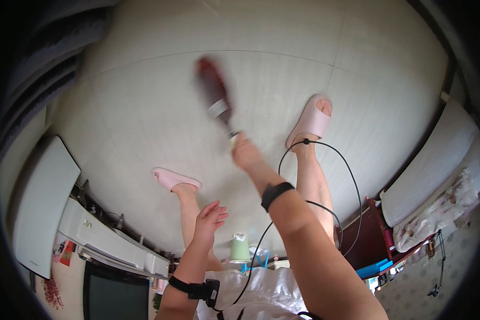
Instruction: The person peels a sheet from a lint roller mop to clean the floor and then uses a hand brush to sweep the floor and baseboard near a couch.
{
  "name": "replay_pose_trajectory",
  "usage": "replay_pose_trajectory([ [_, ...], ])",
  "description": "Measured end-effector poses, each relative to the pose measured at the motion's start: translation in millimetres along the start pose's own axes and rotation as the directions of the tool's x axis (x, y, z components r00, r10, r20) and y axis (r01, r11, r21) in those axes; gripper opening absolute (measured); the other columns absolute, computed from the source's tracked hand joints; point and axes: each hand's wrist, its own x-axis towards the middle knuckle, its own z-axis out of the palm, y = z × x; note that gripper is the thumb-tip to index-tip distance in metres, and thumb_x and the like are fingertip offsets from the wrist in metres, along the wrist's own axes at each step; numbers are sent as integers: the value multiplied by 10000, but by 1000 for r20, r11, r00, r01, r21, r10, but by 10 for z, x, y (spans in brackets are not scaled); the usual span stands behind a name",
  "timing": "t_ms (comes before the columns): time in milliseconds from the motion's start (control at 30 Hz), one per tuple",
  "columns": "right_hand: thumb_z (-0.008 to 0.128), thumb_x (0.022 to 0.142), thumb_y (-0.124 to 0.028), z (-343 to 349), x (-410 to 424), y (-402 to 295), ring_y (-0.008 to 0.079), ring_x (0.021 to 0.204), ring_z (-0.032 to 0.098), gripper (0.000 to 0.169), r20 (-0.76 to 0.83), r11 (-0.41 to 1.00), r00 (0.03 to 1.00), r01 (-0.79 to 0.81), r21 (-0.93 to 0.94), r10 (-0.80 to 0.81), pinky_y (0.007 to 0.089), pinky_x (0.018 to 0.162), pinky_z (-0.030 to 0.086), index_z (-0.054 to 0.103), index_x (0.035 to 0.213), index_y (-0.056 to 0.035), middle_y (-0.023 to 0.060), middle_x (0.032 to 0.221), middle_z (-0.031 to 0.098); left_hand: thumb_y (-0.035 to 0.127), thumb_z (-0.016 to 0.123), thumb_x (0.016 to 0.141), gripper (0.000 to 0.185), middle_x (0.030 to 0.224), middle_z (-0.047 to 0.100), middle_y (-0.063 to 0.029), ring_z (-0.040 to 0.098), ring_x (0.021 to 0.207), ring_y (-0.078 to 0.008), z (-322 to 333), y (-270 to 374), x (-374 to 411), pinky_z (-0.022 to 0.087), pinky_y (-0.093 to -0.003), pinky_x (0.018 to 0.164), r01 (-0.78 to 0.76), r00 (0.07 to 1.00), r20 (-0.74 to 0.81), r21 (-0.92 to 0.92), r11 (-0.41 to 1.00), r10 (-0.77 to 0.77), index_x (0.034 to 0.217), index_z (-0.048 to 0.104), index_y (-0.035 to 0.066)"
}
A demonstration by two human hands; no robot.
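Observation:
My right hand (246, 152) grips the pale handle of a dark red, elongated handled object (213, 84), held out above the pale tiled floor (144, 100). A whitish band crosses it near its narrow end. Motion blur hides its surface, so I cannot tell its exact kind. My left hand (212, 218) hangs over my left leg with fingers apart and nothing in it. A black strap with a small box (206, 290) is on my left forearm; a black band (279, 194) circles my right wrist.
A black cable (354, 180) loops past my right leg. My feet wear pink slippers (314, 120). Behind me stand a light green bin (239, 250) and dark red wooden furniture (362, 236). At left are a white-topped unit (44, 208) and a dark screen (116, 294); dark folded fabric (60, 52) hangs beyond.

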Motion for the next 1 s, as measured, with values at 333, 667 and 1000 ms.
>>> replay_pose_trajectory([
  [333,558,718,-162,-1173,117,-1048,221,570,508,295,-663,964,748,205,167,-44,338,490,430,396,933,-44,119,686,496,236,512,839,347,990,562,-81,556,879,-177,-1051,-632,6,417,-294,747,-44,992,86,-424,905,88,1130,453,56],
  [667,411,768,-103,1770,411,-2040,316,886,560,347,117,626,945,291,-724,-304,415,735,454,413,1114,-110,180,995,560,270,545,807,424,1012,564,-77,546,904,-158,-1414,-1263,563,393,-295,773,146,975,222,-587,796,-15,1148,450,37],
  [1000,513,675,-13,909,281,-3651,138,456,467,295,-464,962,858,272,41,-223,270,346,369,396,940,-72,59,647,472,221,538,825,345,995,581,-84,569,855,-150,-1995,-925,459,417,-270,728,73,927,240,-870,488,288,1114,482,41],
])
